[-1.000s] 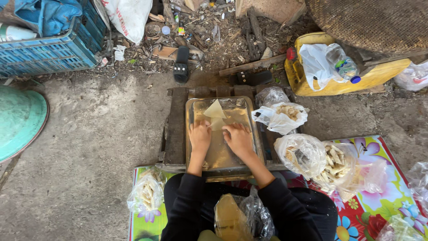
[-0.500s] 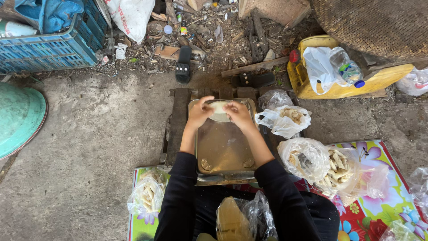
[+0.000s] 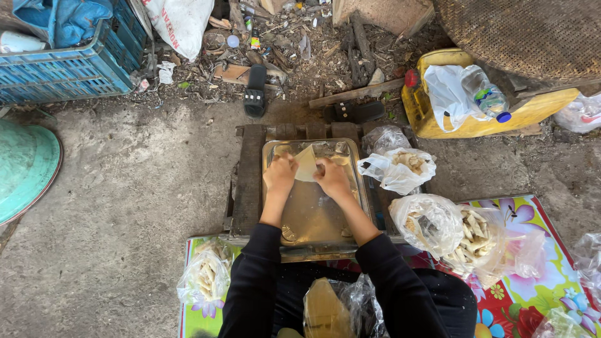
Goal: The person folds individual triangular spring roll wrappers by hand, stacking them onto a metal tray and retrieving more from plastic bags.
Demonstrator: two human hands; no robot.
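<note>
A pale, thin wrapper sheet (image 3: 307,164) lies folded at the far end of a shiny metal tray (image 3: 313,216). My left hand (image 3: 280,175) presses on its left side and my right hand (image 3: 332,178) on its right side, fingers curled over the sheet. The tray rests on a low dark wooden stand (image 3: 249,178). Both black sleeves reach forward from the bottom of the view.
Clear plastic bags of pale rolled pieces sit at the right (image 3: 463,235), upper right (image 3: 400,166) and lower left (image 3: 203,278). A bag of wrappers (image 3: 332,307) rests in my lap. A yellow container (image 3: 482,106), blue crate (image 3: 69,69) and green basin (image 3: 22,166) stand around on the concrete.
A second ago the sheet lay flat in the tray's middle under both hands. The hands have moved to the tray's far end and the sheet is now folded small.
</note>
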